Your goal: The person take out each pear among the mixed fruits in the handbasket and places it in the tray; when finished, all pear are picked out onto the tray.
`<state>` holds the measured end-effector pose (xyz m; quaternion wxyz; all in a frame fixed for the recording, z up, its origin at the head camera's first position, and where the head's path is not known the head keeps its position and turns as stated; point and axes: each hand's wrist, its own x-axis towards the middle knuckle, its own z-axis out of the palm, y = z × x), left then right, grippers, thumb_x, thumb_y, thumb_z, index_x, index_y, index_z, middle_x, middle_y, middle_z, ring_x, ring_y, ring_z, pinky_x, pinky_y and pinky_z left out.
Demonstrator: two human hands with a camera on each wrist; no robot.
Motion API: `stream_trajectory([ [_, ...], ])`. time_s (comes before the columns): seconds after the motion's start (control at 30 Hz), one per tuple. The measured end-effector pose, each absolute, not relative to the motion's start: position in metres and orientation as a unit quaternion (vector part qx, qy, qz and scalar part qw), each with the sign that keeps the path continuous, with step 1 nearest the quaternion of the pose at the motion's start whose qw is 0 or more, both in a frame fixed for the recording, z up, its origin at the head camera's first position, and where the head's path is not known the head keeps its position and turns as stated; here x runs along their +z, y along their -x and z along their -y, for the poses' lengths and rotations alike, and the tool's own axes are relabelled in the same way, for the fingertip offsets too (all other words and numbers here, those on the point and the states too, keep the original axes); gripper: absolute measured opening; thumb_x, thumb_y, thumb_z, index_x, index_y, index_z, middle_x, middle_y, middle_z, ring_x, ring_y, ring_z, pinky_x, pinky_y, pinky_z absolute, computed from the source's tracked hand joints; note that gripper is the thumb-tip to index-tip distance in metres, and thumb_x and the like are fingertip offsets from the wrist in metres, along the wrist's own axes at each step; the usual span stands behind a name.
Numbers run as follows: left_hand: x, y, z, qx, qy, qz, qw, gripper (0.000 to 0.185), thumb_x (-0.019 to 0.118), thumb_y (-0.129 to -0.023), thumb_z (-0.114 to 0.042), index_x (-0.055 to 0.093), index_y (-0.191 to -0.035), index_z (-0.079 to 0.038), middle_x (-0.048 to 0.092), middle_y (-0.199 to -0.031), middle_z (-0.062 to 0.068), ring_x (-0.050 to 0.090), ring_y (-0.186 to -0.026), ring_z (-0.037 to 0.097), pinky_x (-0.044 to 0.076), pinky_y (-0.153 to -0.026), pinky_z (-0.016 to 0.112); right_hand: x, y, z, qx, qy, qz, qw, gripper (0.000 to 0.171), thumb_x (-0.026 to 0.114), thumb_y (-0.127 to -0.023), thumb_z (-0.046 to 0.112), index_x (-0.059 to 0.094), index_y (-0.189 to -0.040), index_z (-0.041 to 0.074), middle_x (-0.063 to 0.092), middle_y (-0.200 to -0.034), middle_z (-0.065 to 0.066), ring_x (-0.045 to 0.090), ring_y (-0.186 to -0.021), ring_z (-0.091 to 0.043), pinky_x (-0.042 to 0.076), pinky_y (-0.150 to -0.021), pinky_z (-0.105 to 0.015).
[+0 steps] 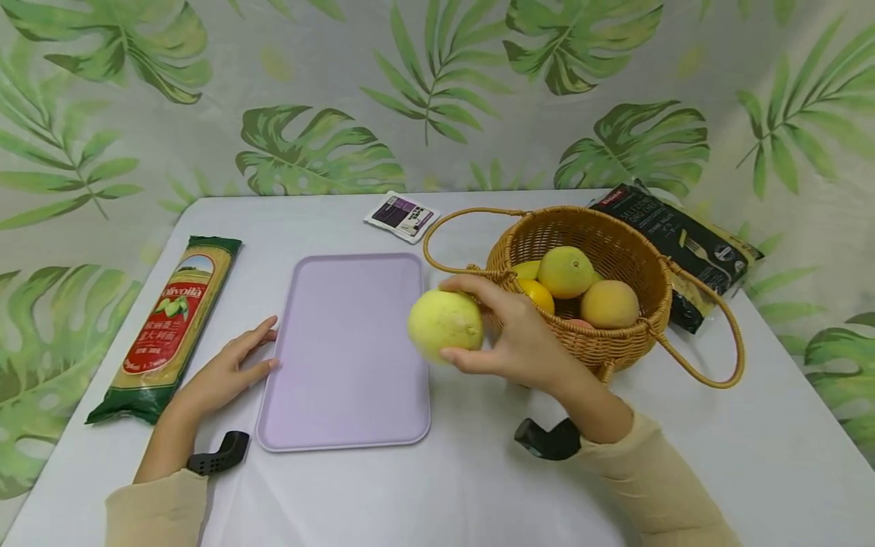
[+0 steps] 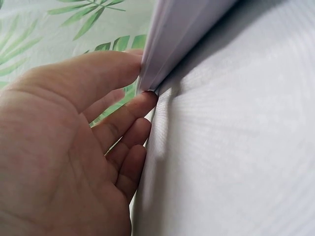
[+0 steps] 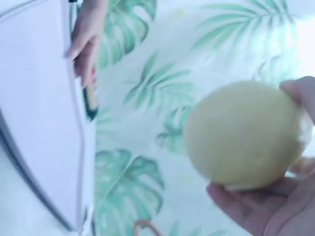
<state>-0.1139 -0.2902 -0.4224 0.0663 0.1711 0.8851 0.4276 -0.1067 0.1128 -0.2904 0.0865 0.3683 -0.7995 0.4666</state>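
Note:
My right hand [image 1: 522, 330] grips a round pale yellow-green fruit [image 1: 444, 325], thumb on the near side and fingers at the far side. It is raised between the tray and the basket. In the right wrist view the fruit [image 3: 246, 135] sits against the fingers. My left hand [image 1: 222, 372] rests at the left edge of a light purple tray [image 1: 352, 349]. The left wrist view shows the thumb against the tray rim [image 2: 167, 44], with the other fingers loosely bent at the white cloth.
A wicker basket [image 1: 615, 349] with two looped handles holds several fruits. Behind it leans a black pasta bag [image 1: 677, 235]. A pasta pack [image 1: 167, 327] lies left of the tray; a small purple-and-white sachet [image 1: 403, 216] lies behind it. The white table [image 1: 465, 486] meets a leaf-patterned backdrop.

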Motion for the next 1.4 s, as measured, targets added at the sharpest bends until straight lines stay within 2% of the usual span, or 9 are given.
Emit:
stream_trajectory([
  [0.07, -0.422, 0.113, 0.291, 0.429, -0.169, -0.885, 0.066, 0.067, 0.059, -0.087, -0.012, 0.022, -0.143, -0.007, 0.044, -0.125, 0.023, 0.025, -0.123, 0.043, 0.017, -0.096, 0.060, -0.300, 0.115, -0.089, 0.474, -0.350, 0.804, 0.078, 0.059, 0.079, -0.066, 0.016, 0.052, -0.117, 0.004, 0.058, -0.114, -0.005, 0.056, -0.095, -0.013, 0.049, -0.077, -0.027],
  [0.33, -0.424, 0.114, 0.290, 0.411, -0.165, -0.894, 0.068, 0.060, 0.058, -0.089, -0.019, 0.030, -0.141, -0.008, 0.036, -0.133, 0.023, 0.023, -0.123, 0.045, 0.017, -0.093, 0.064, -0.339, 0.153, -0.016, 0.459, -0.248, 0.853, 0.015, 0.055, 0.076, -0.070, 0.027, 0.053, -0.117, 0.010, 0.060, -0.106, -0.002, 0.056, -0.077, -0.011, 0.046, -0.065, -0.022],
  [0.67, -0.419, 0.111, 0.289, 0.404, -0.158, -0.898, 0.074, 0.058, 0.057, -0.089, -0.020, 0.032, -0.139, -0.005, 0.034, -0.134, 0.025, 0.022, -0.124, 0.047, 0.018, -0.093, 0.064, -0.374, 0.198, 0.028, 0.427, -0.197, 0.882, -0.027, 0.055, 0.072, -0.073, 0.037, 0.054, -0.118, 0.011, 0.062, -0.100, -0.004, 0.053, -0.076, -0.014, 0.042, -0.062, -0.022],
  [0.8, -0.419, 0.111, 0.288, 0.407, -0.154, -0.897, 0.081, 0.059, 0.057, -0.089, -0.020, 0.031, -0.140, -0.006, 0.033, -0.135, 0.024, 0.021, -0.124, 0.046, 0.018, -0.093, 0.064, -0.384, 0.202, 0.034, 0.425, -0.190, 0.884, -0.043, 0.061, 0.069, -0.075, 0.043, 0.051, -0.124, 0.012, 0.061, -0.107, -0.004, 0.054, -0.084, -0.014, 0.044, -0.067, -0.023],
  [1.0, -0.419, 0.111, 0.288, 0.403, -0.145, -0.899, 0.088, 0.059, 0.057, -0.089, -0.021, 0.031, -0.140, -0.008, 0.032, -0.136, 0.023, 0.021, -0.124, 0.046, 0.018, -0.093, 0.065, -0.390, 0.205, 0.034, 0.429, -0.208, 0.876, -0.071, 0.070, 0.068, -0.077, 0.042, 0.042, -0.134, 0.012, 0.048, -0.127, -0.008, 0.048, -0.106, -0.016, 0.040, -0.087, -0.028],
  [1.17, -0.419, 0.111, 0.289, 0.406, -0.139, -0.899, 0.093, 0.060, 0.057, -0.089, -0.021, 0.030, -0.141, -0.009, 0.032, -0.136, 0.023, 0.020, -0.125, 0.046, 0.017, -0.093, 0.065, -0.394, 0.208, 0.030, 0.442, -0.224, 0.860, -0.119, 0.080, 0.075, -0.072, 0.033, 0.033, -0.138, 0.014, 0.039, -0.129, -0.011, 0.043, -0.110, -0.017, 0.037, -0.091, -0.030],
  [1.3, -0.419, 0.111, 0.288, 0.408, -0.139, -0.898, 0.091, 0.059, 0.058, -0.089, -0.020, 0.031, -0.140, -0.009, 0.032, -0.136, 0.023, 0.020, -0.125, 0.045, 0.017, -0.093, 0.065, -0.395, 0.209, 0.025, 0.474, -0.232, 0.836, -0.148, 0.077, 0.076, -0.072, 0.026, 0.032, -0.133, 0.011, 0.039, -0.132, -0.007, 0.037, -0.120, -0.016, 0.030, -0.098, -0.031],
  [1.4, -0.420, 0.112, 0.288, 0.406, -0.140, -0.899, 0.088, 0.059, 0.058, -0.089, -0.020, 0.031, -0.140, -0.009, 0.032, -0.136, 0.023, 0.020, -0.124, 0.045, 0.018, -0.093, 0.065, -0.395, 0.209, 0.023, 0.476, -0.231, 0.837, -0.144, 0.074, 0.075, -0.073, 0.028, 0.035, -0.133, 0.014, 0.038, -0.128, -0.008, 0.040, -0.115, -0.017, 0.034, -0.093, -0.030],
])
